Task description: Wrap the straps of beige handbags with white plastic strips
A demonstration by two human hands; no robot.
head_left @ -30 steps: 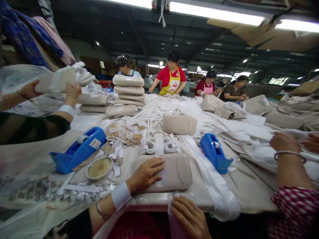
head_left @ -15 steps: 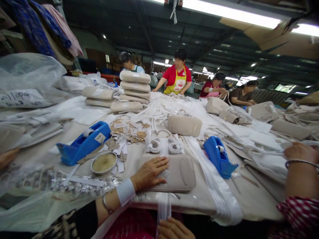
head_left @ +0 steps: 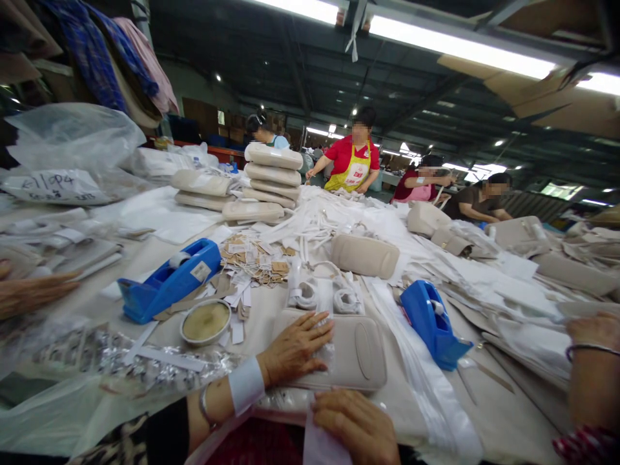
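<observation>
Beige, rounded leather-look bag (head_left: 358,352) flat near edge of beige-covered table (head_left: 261,310) — left hand (head_left: 296,349) atop, fingers slightly apart. Right hand (head_left: 356,420) over translucent white strip (head_left: 321,447); finger closure unclear. Presumably wrapping — next calls for steady tension.

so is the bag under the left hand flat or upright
Flat: the beige bag lies broad face up, the left hand spread on it.

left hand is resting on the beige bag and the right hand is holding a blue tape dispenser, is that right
Not quite: in the head view the right hand holds a white strip, not a blue tape dispenser. The left hand does rest on the beige bag.
</observation>
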